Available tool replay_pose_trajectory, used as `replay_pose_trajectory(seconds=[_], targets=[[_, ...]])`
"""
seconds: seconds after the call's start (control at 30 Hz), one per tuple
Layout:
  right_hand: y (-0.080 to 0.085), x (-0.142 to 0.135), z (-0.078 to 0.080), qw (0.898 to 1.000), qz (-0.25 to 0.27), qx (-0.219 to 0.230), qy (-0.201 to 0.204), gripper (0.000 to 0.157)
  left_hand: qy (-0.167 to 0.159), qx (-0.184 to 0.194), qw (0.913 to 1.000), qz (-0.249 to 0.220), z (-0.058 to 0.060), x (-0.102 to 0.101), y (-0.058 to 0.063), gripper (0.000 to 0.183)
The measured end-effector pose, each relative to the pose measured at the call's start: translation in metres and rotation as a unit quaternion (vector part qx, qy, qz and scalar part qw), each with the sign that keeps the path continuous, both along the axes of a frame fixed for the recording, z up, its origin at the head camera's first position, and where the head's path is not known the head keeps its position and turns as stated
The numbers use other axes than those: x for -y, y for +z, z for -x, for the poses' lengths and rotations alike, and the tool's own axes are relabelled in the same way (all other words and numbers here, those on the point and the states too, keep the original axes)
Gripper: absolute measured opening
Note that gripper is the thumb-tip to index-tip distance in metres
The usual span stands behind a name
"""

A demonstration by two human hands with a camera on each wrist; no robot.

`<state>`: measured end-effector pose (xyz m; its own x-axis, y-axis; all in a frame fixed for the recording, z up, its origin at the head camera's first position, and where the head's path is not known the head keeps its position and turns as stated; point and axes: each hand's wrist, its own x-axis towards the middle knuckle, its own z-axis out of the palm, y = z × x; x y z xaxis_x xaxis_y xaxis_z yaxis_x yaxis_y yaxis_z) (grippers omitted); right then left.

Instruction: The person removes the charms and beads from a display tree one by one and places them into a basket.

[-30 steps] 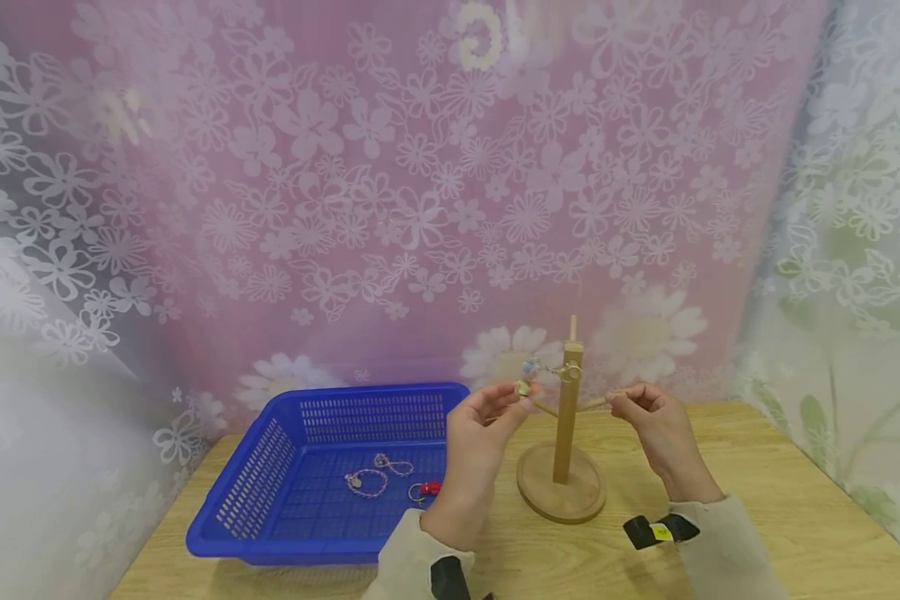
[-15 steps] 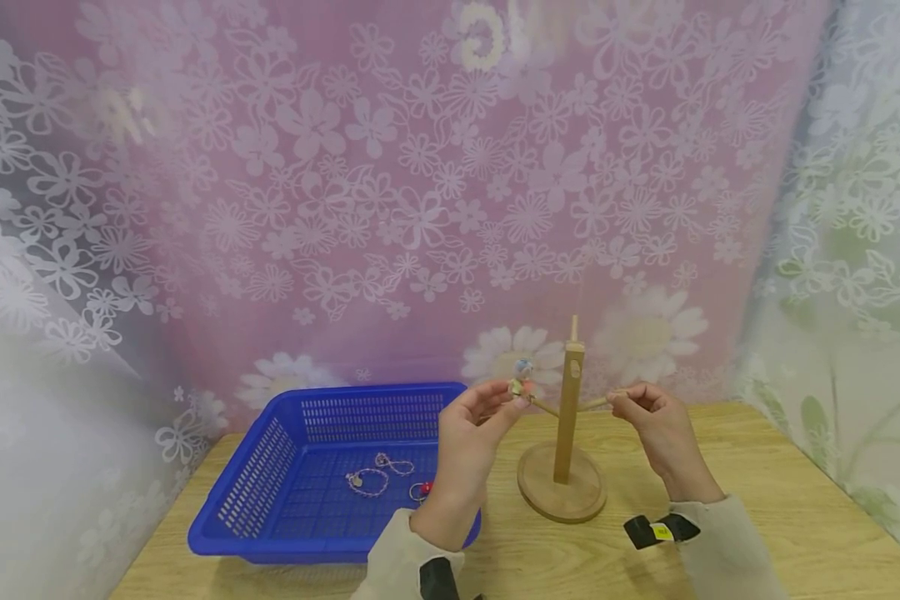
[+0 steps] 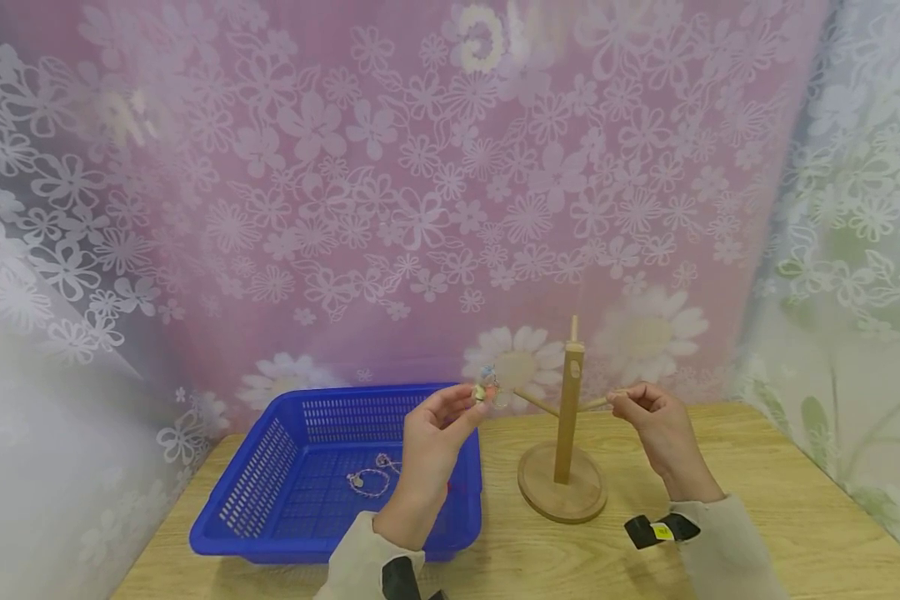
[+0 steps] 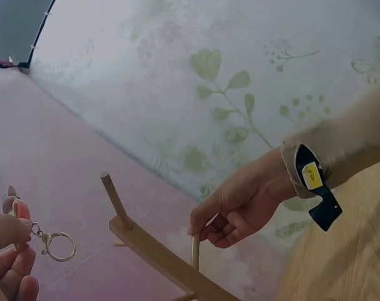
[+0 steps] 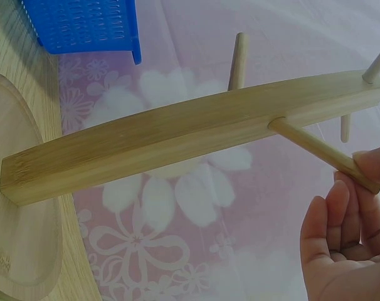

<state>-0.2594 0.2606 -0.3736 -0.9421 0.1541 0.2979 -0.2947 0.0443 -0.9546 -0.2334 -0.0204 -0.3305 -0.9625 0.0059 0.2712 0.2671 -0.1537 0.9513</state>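
My left hand (image 3: 429, 446) pinches a keychain (image 3: 485, 392) with a small colourful figure, above the right part of the blue basket. In the left wrist view its metal clasp (image 4: 46, 239) and split ring stick out past the fingertips, apart from the stand. A wooden stand (image 3: 567, 425) with several pegs rises from a round base (image 3: 543, 500). My right hand (image 3: 658, 429) pinches the end of the stand's right-hand peg between thumb and fingers; the right wrist view shows this peg (image 5: 315, 147) closely. All the pegs in view are bare.
The blue plastic basket (image 3: 285, 546) stands left of the stand on a wood-grain table (image 3: 555, 567). Inside lie a braided bracelet (image 3: 357, 481) and another braided loop (image 3: 382, 460); my left arm mostly covers a red item. A flowered curtain (image 3: 420, 208) hangs close behind.
My left hand drew the keychain leftward off the stand's front peg, where its ring hung a second ago, and carried it towards the basket. The right hand stayed still on its peg.
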Motion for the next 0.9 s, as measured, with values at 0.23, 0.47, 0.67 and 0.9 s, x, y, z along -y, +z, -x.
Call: replay_pose_trajectory(seconds=[0.23, 0.47, 0.67, 0.9], targets=[[0.001, 0.000, 0.000, 1.000, -0.004, 0.003, -0.004, 0.010, 0.021, 0.014, 0.9994, 0.022, 0.004, 0.022, -0.007, 0.030], [0.001, 0.001, -0.001, 1.000, -0.010, 0.010, -0.014, 0.011, 0.024, 0.032, 0.9985, 0.039, 0.007, 0.047, -0.013, 0.031], [0.000, 0.000, 0.000, 1.000, -0.009, 0.007, -0.014, 0.011, 0.028, 0.047, 0.9962, 0.068, 0.013, 0.065, -0.020, 0.034], [-0.001, -0.001, 0.002, 1.000, -0.005, 0.008, -0.010, 0.011, 0.043, 0.062, 0.9906, 0.114, 0.017, 0.086, -0.022, 0.035]])
